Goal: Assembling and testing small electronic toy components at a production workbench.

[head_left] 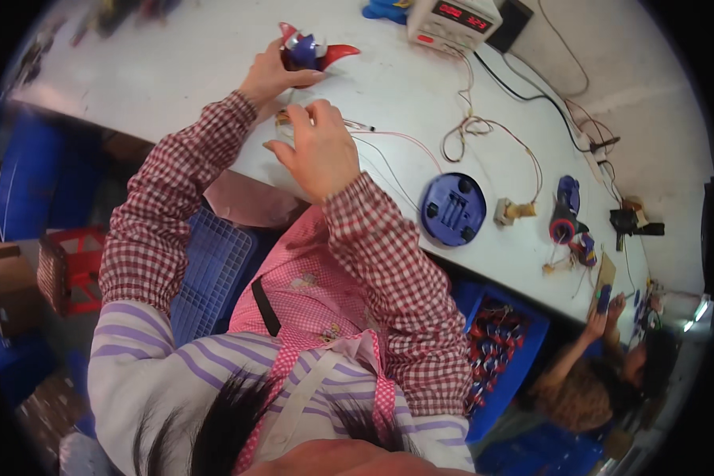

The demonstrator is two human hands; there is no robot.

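Note:
My left hand (271,77) grips a small toy figure (303,52), shiny red, blue and white, with a curved red point sticking out to the right. Close below it, over the near table edge, is my right hand (323,149), its fingers bent. A small brownish piece (282,117) shows by its fingertips; what the fingers hold is mostly hidden. From beside this hand, thin red and dark wires (397,136) run right to a round purple-blue base (454,208) with battery slots, lying on the white table (373,87).
A power supply (454,22) with a red display stands at the back, its leads (476,125) looping to a small block (516,210). A purple-and-red toy part (565,214) lies farther right. A blue crate (504,349) of parts sits below. Another person (587,389) works at right.

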